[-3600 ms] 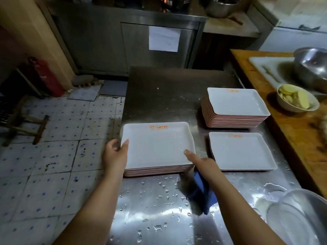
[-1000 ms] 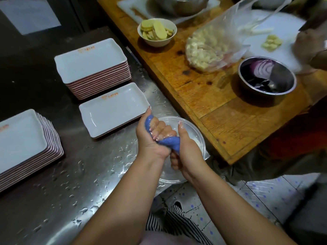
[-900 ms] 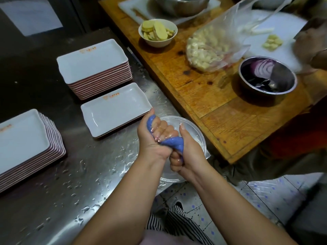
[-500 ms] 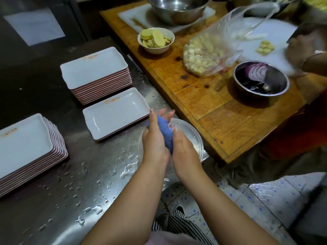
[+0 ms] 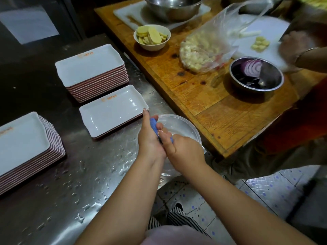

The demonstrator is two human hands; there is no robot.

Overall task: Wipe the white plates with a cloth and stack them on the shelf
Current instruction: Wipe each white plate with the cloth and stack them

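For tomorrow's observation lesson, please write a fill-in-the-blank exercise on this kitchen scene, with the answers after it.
1. Both hands, left hand and right hand, grip a ____ cloth.
2. The hands are over a clear ____ at the steel counter's edge.
3. The small steel bowl on the wooden table holds cut red ____.
4. The white bowl holds pale yellow ____.

Answers: blue; bowl; onion; slices
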